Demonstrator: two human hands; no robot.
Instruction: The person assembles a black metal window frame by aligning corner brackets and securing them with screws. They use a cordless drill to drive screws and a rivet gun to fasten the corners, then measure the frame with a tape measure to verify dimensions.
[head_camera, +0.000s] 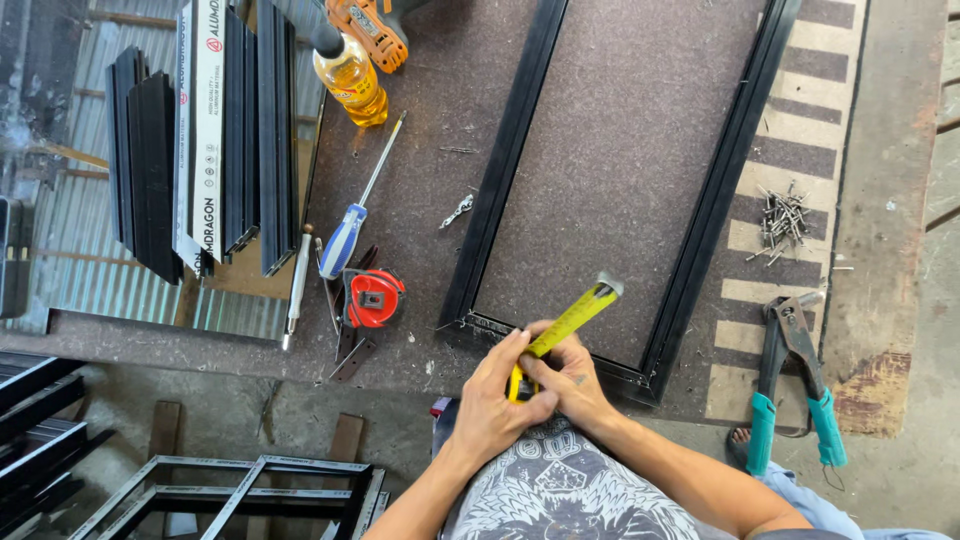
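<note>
Hands meet at the near edge of the brown table (420, 180), both wrapped around a yellow tape measure (520, 384). The left hand (495, 400) cups its case from the left, fingers (512, 352) curled over the top, while the right hand (572, 378) closes on it from the right, thumb pressed against the case. A yellow tape blade (575, 315) runs out from between them, slanting up and right over the near end of a black rectangular metal frame (495, 200) lying flat on the table. Left of the hands lie a red round tape measure (375, 297) and a blue-handled screwdriver (348, 235). Far right sits a small heap of rivets (782, 222), with teal-handled riveting pliers (795, 380) nearer.
</note>
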